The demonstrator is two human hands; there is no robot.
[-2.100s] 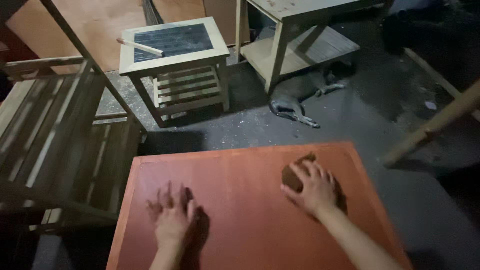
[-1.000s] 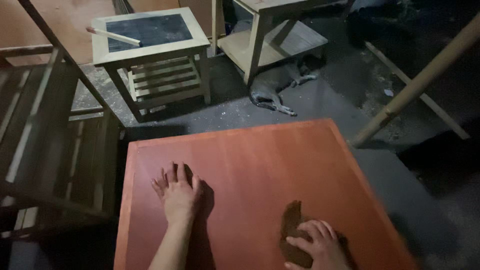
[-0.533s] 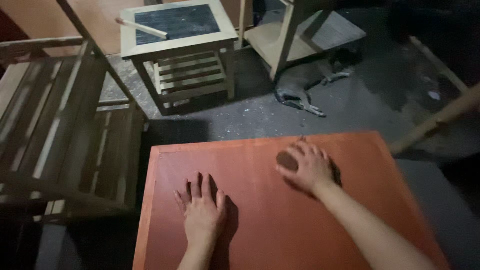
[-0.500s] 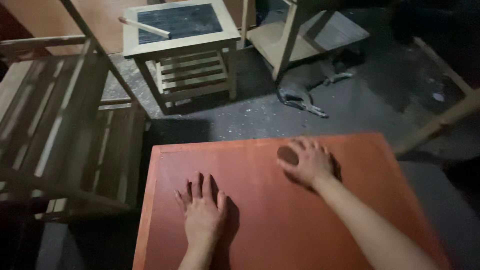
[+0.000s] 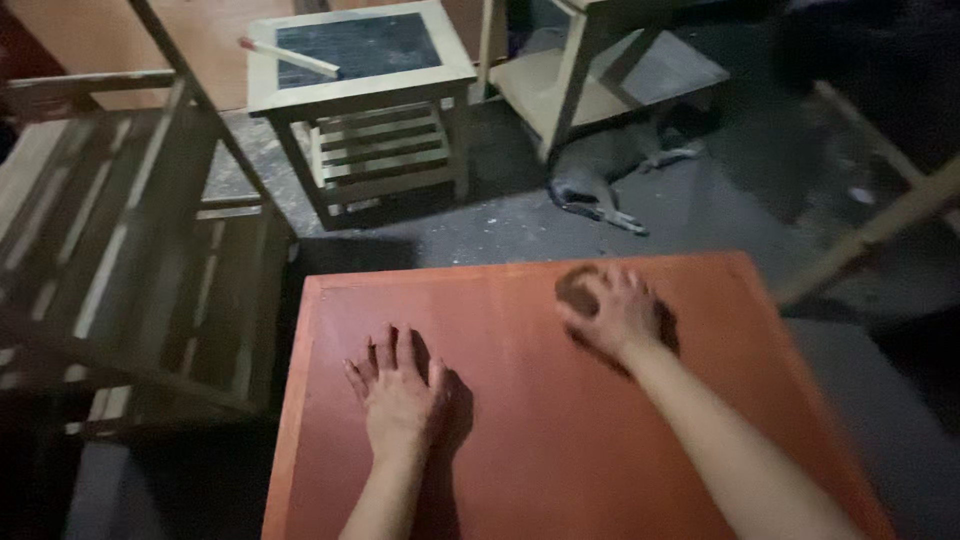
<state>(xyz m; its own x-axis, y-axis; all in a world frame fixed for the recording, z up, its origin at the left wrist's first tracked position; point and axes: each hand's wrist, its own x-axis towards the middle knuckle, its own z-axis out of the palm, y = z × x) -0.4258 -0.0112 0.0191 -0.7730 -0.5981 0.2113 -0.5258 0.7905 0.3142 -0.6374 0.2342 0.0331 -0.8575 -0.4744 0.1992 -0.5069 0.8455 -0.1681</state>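
Observation:
A reddish-brown wooden panel lies flat below me. My left hand rests palm down on its left half with the fingers spread and nothing in it. My right hand presses a small dark brown pad against the panel near its far edge; the hand is blurred and covers most of the pad.
A small pale wooden side table with a dark inset top and slatted shelf stands beyond the panel, a pale stick lying on it. A slatted wooden frame is at the left. A grey animal lies on the concrete floor. Another pale table stands behind.
My right hand swept the pad from the panel's far edge down to the near right corner and back up to the far edge. My left hand stayed flat on the panel.

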